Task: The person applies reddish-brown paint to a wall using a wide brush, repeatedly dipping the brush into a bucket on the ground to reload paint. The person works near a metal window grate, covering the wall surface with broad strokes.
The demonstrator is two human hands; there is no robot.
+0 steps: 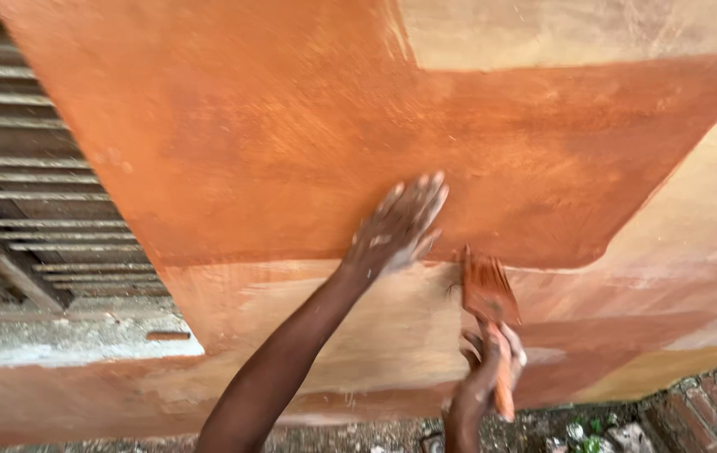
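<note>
The left hand [396, 226] lies flat, fingers spread, on the rough orange wall [275, 126]. The right hand [488, 365] grasps a flat brush [488, 294], bristles orange.

Orange-painted wall [291, 126], brick ground [711, 411]

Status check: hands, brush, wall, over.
Left hand flat on wall. Right hand grips brush, bristles at the paint edge. Nothing in the way.

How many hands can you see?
2. The left hand is pressed flat on the orange painted wall; the right hand, lower down, holds a paintbrush.
</note>
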